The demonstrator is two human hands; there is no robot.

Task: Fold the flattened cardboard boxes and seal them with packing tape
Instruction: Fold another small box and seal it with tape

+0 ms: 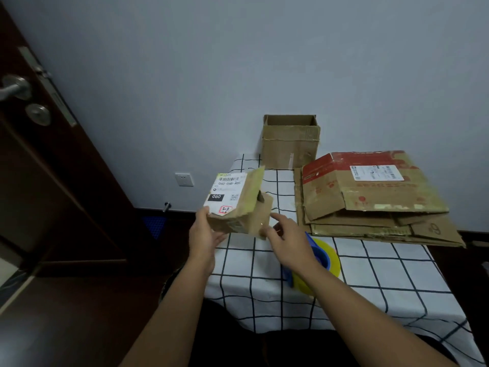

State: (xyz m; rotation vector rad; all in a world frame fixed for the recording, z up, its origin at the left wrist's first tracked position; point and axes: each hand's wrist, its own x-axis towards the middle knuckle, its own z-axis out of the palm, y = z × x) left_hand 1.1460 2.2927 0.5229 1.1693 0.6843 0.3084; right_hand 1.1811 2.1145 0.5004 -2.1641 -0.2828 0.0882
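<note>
Head view: left hand [205, 231] holds small labelled box [238, 205], flap raised.

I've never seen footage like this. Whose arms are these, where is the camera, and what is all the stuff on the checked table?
There is no machine here: the arms belong to a person wearing a wide-angle camera on the head, so you look forward and down along them. The left hand holds a small cardboard box bearing a shipping label, lifted over the table's near left edge. The right hand has straight fingers at the box's right side; whether they touch it is unclear. On the checked tablecloth lie a stack of flattened cardboard boxes, an open-topped box against the wall, and a yellow roll of packing tape on a blue holder, partly hidden behind the right wrist.
</note>
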